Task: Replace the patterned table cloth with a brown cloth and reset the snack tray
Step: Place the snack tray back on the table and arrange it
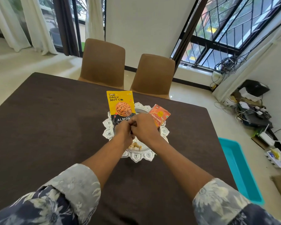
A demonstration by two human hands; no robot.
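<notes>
Your fingers [133, 122] curl tightly together where your left hand [124, 129] meets your right hand [143, 125]; what they hold is hidden, so I cannot tell. Under them, on the brown cloth [55, 119], the silver tray [107, 133] holds an upright almond pouch [121, 104] and loose cashews [135, 145]. An orange packet [159, 115] leans at its right rim.

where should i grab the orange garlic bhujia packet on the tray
Probably pinch the orange packet by its far upper edge, coming from the right. That end lies bare near the rim of the tray, while its near end is hidden behind the right hand. The almond pouch crowds its left.
</notes>
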